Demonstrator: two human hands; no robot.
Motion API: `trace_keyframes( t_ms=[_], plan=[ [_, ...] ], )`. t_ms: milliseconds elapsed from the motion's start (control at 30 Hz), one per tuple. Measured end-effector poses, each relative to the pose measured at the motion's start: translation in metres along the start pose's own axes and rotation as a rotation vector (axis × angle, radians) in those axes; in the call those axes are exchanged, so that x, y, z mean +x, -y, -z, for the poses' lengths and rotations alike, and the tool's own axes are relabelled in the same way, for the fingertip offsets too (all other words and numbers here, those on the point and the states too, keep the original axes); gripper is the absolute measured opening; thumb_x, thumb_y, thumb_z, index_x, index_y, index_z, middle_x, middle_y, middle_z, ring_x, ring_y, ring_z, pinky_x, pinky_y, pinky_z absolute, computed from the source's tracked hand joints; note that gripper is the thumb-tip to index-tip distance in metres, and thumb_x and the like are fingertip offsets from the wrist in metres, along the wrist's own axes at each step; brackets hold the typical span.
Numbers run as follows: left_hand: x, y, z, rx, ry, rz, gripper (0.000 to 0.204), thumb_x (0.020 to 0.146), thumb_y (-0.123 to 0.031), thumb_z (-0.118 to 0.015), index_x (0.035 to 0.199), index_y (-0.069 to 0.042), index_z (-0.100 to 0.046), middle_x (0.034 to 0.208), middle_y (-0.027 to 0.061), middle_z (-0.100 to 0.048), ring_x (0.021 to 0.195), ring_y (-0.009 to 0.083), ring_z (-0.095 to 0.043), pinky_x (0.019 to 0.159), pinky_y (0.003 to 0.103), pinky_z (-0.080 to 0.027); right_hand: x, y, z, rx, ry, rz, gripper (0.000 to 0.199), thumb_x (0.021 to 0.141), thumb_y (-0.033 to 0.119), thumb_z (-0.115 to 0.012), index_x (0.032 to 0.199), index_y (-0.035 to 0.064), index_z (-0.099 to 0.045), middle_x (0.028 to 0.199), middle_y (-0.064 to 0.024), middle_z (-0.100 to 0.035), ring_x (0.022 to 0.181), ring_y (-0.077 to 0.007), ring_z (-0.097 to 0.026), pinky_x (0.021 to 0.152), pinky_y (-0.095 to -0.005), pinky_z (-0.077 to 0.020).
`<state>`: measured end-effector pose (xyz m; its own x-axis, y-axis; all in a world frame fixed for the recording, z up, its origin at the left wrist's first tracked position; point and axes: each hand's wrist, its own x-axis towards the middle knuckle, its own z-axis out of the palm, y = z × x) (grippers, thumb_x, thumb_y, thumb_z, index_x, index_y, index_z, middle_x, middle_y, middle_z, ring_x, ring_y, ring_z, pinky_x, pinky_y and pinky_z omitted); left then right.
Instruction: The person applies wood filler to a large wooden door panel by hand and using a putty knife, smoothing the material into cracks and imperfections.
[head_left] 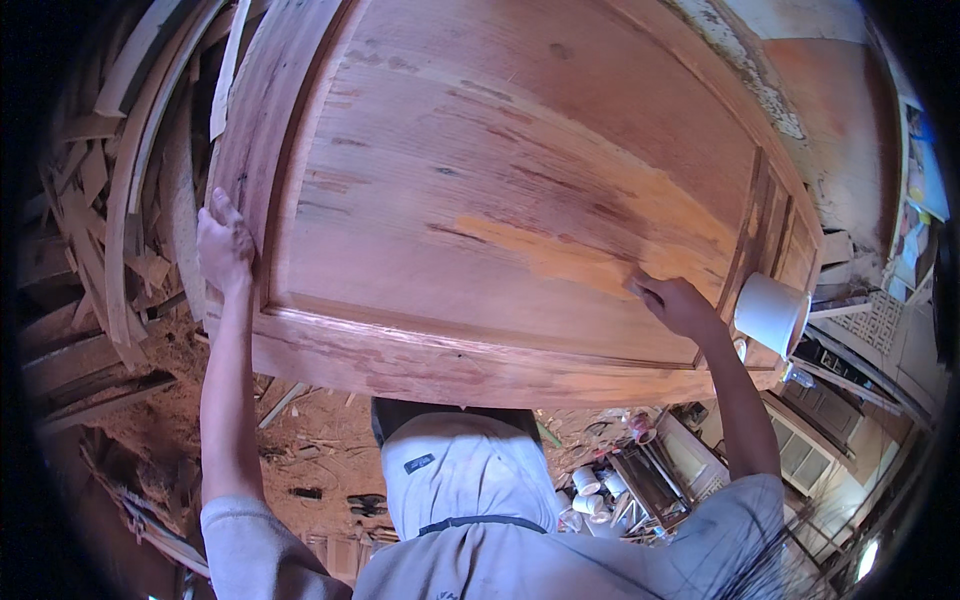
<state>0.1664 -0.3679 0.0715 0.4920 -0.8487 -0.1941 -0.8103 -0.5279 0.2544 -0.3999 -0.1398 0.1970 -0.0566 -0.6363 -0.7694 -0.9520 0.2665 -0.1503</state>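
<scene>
Seen from above, the person's two bare arms reach forward from the lower edge. The left arm (231,390) extends almost straight up along the left side, its hand (228,245) upright with the fingers bent. The right arm (742,415) rises on the right and slants inward, its hand (682,305) turned leftward, knuckles up, fingers drawn together and bent. The hands are well apart, the left slightly farther forward. How tightly either closes is unclear.
</scene>
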Motion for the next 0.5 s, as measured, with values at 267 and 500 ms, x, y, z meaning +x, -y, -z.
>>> trace_keyframes(
  t_ms=[267,500],
  plan=[
    [0.007,0.011,-0.007,0.041,-0.059,-0.014,0.080,0.096,-0.067,-0.029,0.127,0.002,-0.057,0.123,0.0282,-0.062,0.115,0.0460,-0.058,0.099,0.052,-0.043,-0.015,0.087,-0.073,0.889,-0.482,-0.291,0.043,0.098,0.025,-0.060,0.138,0.0096,-0.054,0.121,-0.0211,-0.066,0.104,-0.0198,-0.066,0.089,-0.0379,-0.0506],
    [-0.003,-0.002,0.001,0.032,-0.054,-0.063,0.077,0.098,-0.064,-0.027,0.123,0.001,-0.058,0.116,0.0309,-0.063,0.111,0.0487,-0.058,0.095,0.054,-0.043,0.041,0.164,-0.096,0.733,-0.770,-0.209,0.044,0.097,0.018,-0.057,0.140,0.0110,-0.053,0.096,-0.0279,-0.066,0.086,-0.0429,-0.065,0.078,-0.0473,-0.0519]
  ],
)
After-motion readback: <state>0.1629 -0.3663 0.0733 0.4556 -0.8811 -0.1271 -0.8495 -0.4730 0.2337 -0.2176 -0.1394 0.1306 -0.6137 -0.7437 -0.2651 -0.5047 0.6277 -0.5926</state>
